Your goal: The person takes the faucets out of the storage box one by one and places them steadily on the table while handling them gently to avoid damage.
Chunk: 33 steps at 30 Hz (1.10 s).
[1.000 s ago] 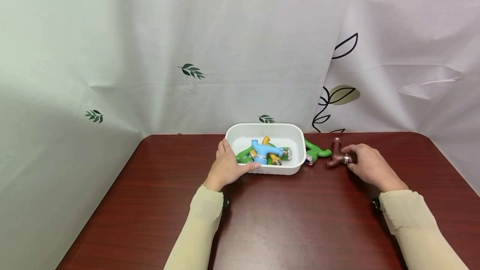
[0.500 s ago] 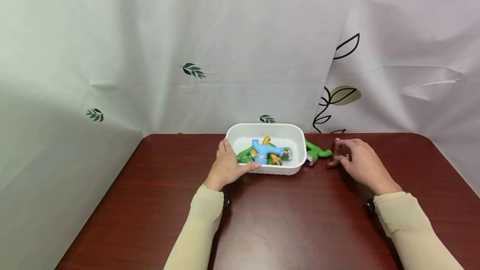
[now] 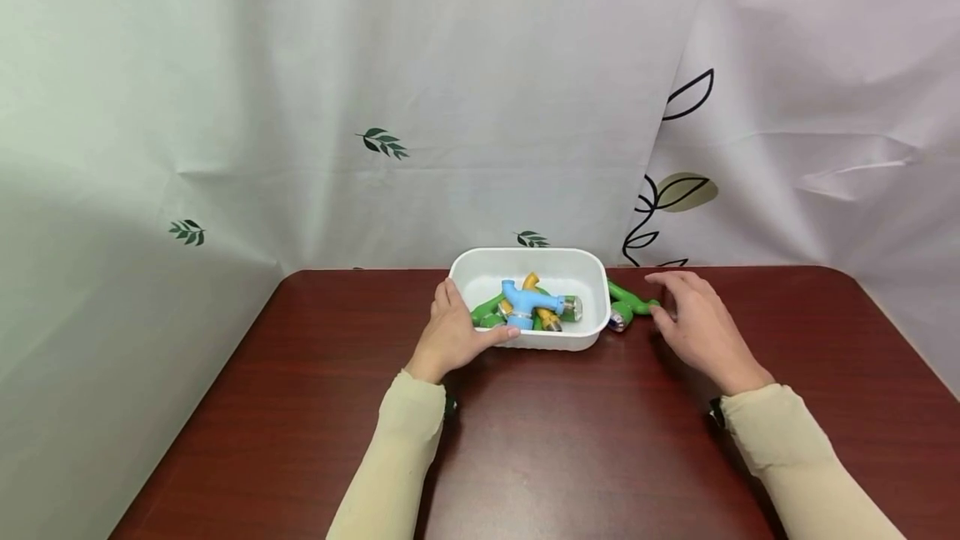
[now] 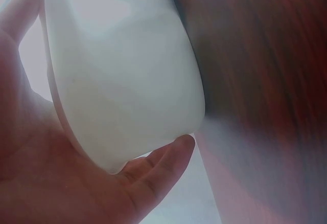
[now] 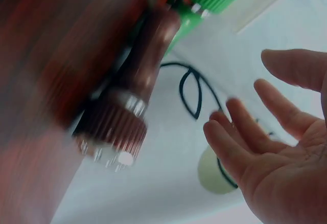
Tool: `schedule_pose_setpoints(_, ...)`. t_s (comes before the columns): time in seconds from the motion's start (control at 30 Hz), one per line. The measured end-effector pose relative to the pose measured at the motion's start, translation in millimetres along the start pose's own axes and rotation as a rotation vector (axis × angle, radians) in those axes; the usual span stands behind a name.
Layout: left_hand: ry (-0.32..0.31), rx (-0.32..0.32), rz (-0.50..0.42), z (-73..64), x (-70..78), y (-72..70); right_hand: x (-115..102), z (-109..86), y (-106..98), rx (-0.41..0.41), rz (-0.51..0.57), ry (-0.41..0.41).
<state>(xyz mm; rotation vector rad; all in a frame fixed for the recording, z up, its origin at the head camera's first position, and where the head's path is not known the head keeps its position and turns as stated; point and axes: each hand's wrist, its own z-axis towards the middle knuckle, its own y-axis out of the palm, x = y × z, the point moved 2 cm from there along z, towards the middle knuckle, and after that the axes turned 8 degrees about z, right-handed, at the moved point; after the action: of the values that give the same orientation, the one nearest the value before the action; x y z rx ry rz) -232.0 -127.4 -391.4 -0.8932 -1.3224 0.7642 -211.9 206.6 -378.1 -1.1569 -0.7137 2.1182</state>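
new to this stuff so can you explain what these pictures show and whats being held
There's no machine here: a person is working bare-handed. The head view comes from a camera on their head, looking down at a table; the other two come from wrist cameras. The left hand grips a corner of a white tray. The pieces look like taps: a blue tap, a yellow tap and green parts in the tray, a green tap on the table to its right. The right hand holds nothing; its wrist view shows a brown tap nearby, hidden in the head view.
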Motion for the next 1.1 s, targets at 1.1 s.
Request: schedule_pose_setpoints(1.1,-0.006,-0.002,0.025,1.2,0.7,0.5,-52,20.0,54,-0.123,0.129,0.002)
